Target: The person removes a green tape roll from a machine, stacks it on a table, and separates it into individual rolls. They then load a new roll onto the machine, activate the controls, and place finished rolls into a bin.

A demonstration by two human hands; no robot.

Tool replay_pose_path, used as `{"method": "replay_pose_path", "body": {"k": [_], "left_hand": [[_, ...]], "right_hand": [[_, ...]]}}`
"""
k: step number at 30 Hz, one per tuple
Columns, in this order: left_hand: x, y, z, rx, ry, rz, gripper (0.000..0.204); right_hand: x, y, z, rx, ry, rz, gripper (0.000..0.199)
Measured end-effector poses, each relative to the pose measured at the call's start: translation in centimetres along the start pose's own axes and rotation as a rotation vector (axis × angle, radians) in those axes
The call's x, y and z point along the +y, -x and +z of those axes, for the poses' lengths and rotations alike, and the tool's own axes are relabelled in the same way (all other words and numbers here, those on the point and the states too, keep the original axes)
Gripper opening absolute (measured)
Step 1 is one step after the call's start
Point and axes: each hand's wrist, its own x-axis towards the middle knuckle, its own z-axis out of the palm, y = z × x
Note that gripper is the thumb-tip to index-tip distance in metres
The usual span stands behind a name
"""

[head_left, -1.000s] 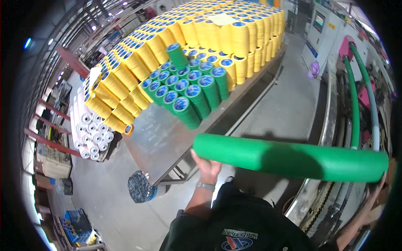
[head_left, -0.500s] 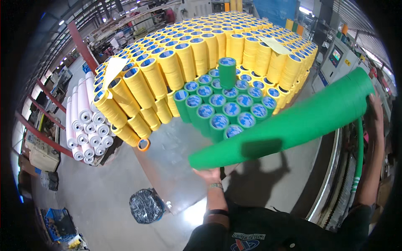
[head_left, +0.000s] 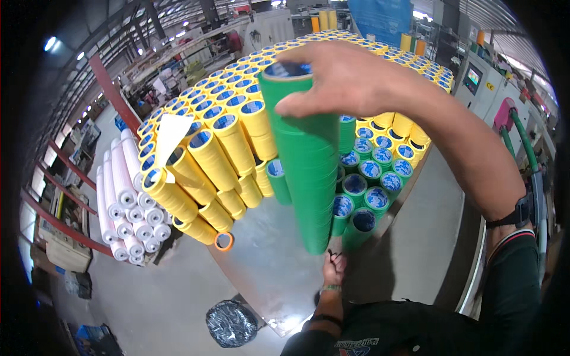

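Observation:
A tall column of green tape rolls [head_left: 306, 172] stands nearly upright in front of me, leaning slightly. Across its top reaches my right hand [head_left: 338, 80], fingers over the open core and thumb against the side, gripping the upper roll. My left hand [head_left: 334, 270] is closed low down beside the column's foot; a small dark patch shows at its fingers, but what they hold, if anything, is unclear. To the right of the column, more green tape rolls [head_left: 370, 169] stand packed in rows with blue-printed cores, partly hidden behind it and my right arm.
Yellow tape rolls [head_left: 228, 136] are stacked in a wide block behind, with a pale sheet [head_left: 172, 139] on top. One orange roll [head_left: 224, 241] lies at the board's [head_left: 261, 249] left edge. White film rolls [head_left: 127, 196] are piled left; a black plastic-wrapped bundle [head_left: 231, 323] sits on the floor.
The green column has swung from a slanting, nearly level hold to upright at the left front of the green rolls. My right hand moved left to its top; my left hand shifted right, to its foot.

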Motion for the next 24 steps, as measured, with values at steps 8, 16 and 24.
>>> {"method": "replay_pose_path", "body": {"k": [8, 16, 24], "left_hand": [[17.2, 6.4, 32.0, 0.148, -0.701, 1.127, 0.033], [19.4, 13.2, 57.8, -0.508, -1.252, 1.388, 0.110], [19.9, 10.3, 57.1, -0.349, -1.430, 1.254, 0.080]], "right_hand": [[6.2, 4.1, 0.9, 0.284, -0.145, -0.390, 0.032], [4.3, 4.0, 0.9, 0.200, -0.303, -0.285, 0.029], [8.5, 7.7, -1.3, 0.599, -0.678, -0.031, 0.035]]}}
